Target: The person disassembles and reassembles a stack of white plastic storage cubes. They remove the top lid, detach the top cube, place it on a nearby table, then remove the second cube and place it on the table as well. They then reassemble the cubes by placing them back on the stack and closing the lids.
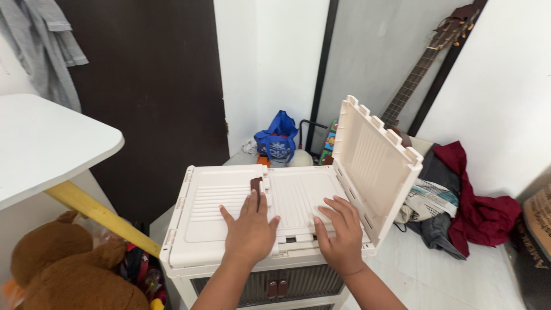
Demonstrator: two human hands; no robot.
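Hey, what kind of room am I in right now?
Likely a bedroom or lived-in spare room at home: a guitar leans in the corner, clothes lie heaped on the floor, and a brown plush toy sits beside the cream storage box under both hands.

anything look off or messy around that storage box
Yes. A side panel of the cream storage box stands tilted outward at its right edge while both hands, left hand and right hand, press flat on the top. Clothes lie heaped on the floor to the right, beside the leaning guitar.

Prob. a home bedroom: guitar, teddy bear, clothes pile.
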